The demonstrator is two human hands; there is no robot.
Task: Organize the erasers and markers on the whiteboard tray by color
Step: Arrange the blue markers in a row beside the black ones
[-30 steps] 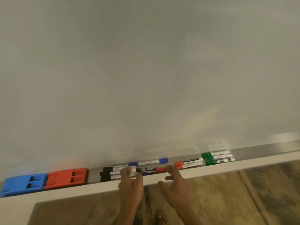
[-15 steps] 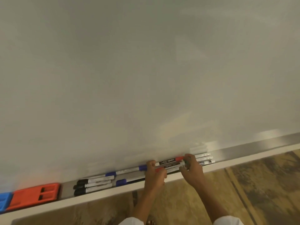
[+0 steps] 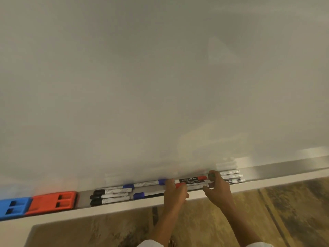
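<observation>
Whiteboard tray (image 3: 284, 169) runs under blank board. My left hand (image 3: 175, 192) and right hand (image 3: 218, 190) pinch red marker (image 3: 190, 179) by its ends, just over tray beside green markers (image 3: 230, 176); erasers (image 3: 51, 202) far left.

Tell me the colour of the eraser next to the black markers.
Red eraser, head view.
</observation>
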